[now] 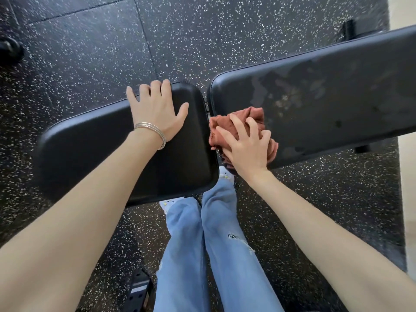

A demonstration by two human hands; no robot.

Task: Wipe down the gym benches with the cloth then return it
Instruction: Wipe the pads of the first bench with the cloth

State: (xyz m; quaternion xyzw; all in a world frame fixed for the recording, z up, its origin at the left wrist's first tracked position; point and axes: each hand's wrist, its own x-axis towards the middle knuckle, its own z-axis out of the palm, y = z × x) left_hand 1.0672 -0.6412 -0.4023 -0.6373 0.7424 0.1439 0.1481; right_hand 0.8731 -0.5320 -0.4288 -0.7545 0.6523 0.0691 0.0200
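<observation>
"What lies nearest, counted?"

"Two legs in blue jeans (202, 255), on the near side of the seat pad (184, 154). Two white shoe tips (226, 175) peek out from under that pad's near edge."

"And the hands?"

"Two. The person's left hand (157, 109) lies spread wide, palm down, on the seat pad's far end, fingertips at its far edge, thin silver bangles (150, 131) on the wrist. The right hand (245, 145), just right of the seat pad, has its fingers bent over one bunched rust-red cloth (247, 115)."

"Where does the cloth sit?"

"On the corner of the back pad (326, 97) nearest the seat pad. So two pads; damp smears (281, 93) show farther right. Beyond both lies speckled rubber flooring (90, 52)."
</observation>
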